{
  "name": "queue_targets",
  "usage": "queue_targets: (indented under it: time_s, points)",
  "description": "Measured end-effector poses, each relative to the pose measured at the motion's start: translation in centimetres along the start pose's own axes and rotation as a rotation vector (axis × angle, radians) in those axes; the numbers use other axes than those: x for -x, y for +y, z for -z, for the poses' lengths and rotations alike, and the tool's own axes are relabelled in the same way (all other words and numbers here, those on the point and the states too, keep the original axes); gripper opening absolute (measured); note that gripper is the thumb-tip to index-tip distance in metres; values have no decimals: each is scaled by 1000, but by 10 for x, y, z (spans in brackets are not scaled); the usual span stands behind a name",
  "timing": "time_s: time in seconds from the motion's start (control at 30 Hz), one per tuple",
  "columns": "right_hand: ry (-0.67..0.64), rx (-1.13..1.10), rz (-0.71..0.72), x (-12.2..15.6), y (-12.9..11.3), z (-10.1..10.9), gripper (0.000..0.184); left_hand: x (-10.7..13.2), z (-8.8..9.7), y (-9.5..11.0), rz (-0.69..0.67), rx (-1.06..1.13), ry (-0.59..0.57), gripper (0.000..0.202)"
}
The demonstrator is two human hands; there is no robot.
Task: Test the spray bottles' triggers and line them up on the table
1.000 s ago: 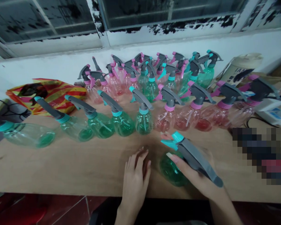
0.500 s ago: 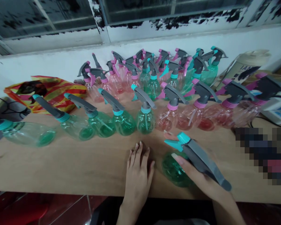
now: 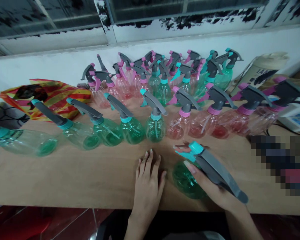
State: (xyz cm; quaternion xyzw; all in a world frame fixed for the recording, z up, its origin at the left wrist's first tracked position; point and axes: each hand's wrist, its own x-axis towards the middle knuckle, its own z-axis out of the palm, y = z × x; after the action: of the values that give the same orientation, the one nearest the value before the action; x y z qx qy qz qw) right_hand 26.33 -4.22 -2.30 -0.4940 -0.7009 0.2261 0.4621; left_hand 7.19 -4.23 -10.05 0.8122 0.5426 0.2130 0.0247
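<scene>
My right hand [image 3: 210, 186] is wrapped round the neck of a green spray bottle [image 3: 186, 180] with a grey and turquoise trigger head. A finger shows by the turquoise trigger, and the palm is hidden behind the head. To its left, my left hand [image 3: 148, 181] lies flat on the wooden table [image 3: 90, 180], fingers stretched out and holding nothing. Beyond my hands runs a row of spray bottles: green ones on the left, such as a green bottle [image 3: 155, 128] straight ahead, and pink ones on the right, such as a pink bottle [image 3: 177, 126].
More pink and green spray bottles [image 3: 163, 91] crowd together by the wall. A red and yellow plastic bag [image 3: 57, 100] lies at the back left. On the right are a cream-coloured container [image 3: 262, 71], a white box [image 3: 295, 116] and a pixelated patch.
The finger at the trigger shows a little more than before. My left hand and the bottle in my right hand are almost unmoved; the view has shifted slightly.
</scene>
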Motion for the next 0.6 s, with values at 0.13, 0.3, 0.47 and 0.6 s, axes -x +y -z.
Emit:
queue_targets:
  time_s: [0.13,0.3,0.47,0.6]
  points:
    - [1,-29,-10,-4,-8,-2,23,0,-1,0,-2,-26,12,43]
    - [38,-74,14,-5,-8,-6,9,1,-1,1,3,-86,-3,42]
    - [38,-89,2,-5,-3,-10,6,1,-1,1,4,-115,-4,42]
    - [8,-68,4,-5,-1,-10,23,2,-2,0,-10,-115,-6,43]
